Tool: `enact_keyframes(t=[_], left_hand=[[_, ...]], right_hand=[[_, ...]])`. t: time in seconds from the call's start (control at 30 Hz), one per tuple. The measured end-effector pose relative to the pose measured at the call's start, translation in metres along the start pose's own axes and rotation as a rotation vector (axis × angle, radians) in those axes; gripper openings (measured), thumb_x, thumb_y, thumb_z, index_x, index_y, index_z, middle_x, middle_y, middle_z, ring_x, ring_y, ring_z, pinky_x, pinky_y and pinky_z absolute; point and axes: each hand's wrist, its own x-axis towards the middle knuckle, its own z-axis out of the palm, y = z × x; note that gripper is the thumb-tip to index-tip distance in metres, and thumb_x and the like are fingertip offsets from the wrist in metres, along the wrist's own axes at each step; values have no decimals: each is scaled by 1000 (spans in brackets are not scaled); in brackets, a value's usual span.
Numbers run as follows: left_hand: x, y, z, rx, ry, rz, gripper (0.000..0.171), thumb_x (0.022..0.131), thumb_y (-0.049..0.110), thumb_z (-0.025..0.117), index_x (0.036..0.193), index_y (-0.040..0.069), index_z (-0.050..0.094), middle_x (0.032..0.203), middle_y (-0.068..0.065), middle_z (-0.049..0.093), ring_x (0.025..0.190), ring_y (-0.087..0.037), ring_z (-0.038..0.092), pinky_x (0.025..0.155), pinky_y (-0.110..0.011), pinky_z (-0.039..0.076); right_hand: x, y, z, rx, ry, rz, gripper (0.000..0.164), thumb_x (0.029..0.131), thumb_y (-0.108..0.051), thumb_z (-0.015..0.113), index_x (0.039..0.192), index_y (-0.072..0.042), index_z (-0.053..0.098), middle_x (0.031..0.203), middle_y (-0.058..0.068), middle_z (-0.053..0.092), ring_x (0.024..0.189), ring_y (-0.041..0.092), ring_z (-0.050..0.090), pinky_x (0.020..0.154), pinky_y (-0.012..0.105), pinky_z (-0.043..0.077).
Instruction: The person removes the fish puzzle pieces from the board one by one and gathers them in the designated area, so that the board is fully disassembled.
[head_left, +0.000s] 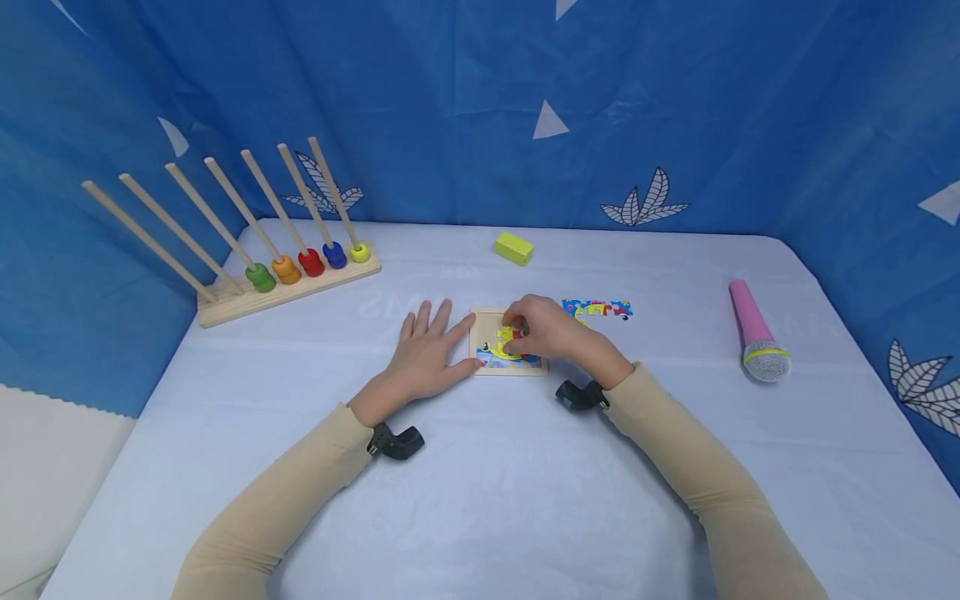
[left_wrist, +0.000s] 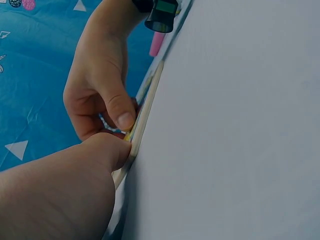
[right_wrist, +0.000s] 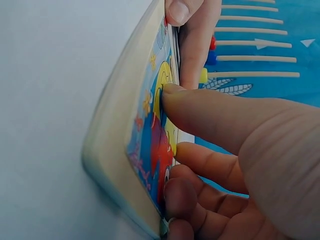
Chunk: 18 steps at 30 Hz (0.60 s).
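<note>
A small wooden puzzle tray lies mid-table, its lower part filled with a colourful sea picture. My right hand reaches over the tray from the right. Its thumb and fingers pinch a yellow puzzle piece against the picture; the fingers partly hide it. My left hand rests flat on the table at the tray's left, fingers spread, with the thumb touching the tray's edge. In the left wrist view the left thumb lies by the wooden rim. More puzzle pieces lie just beyond the right hand.
A wooden rack of upright pegs with coloured beads stands at the back left. Behind the tray lies a yellow-green block. A pink toy microphone lies on the right. Blue cloth hangs behind the table.
</note>
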Motion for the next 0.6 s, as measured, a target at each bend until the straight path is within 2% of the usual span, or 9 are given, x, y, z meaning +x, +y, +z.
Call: enact_keyframes(t=[0.23, 0.6], left_hand=[[0, 2, -2, -10, -2, 3, 78, 96, 58, 53, 162, 23, 32, 172, -20, 13, 158, -49, 1, 124, -68, 3], [-1, 1, -2, -2, -4, 4, 78, 96, 59, 52, 162, 23, 31, 172, -19, 12, 158, -48, 0, 124, -68, 3]], right_hand=[[-2, -2, -1, 18, 17, -4, 37, 84, -20, 84, 113, -8, 65, 95, 6, 62, 89, 21, 55, 78, 31, 48], [-3, -2, -2, 56, 21, -13, 37, 83, -19, 85, 110, -11, 61, 93, 5, 63, 85, 21, 57, 73, 29, 49]])
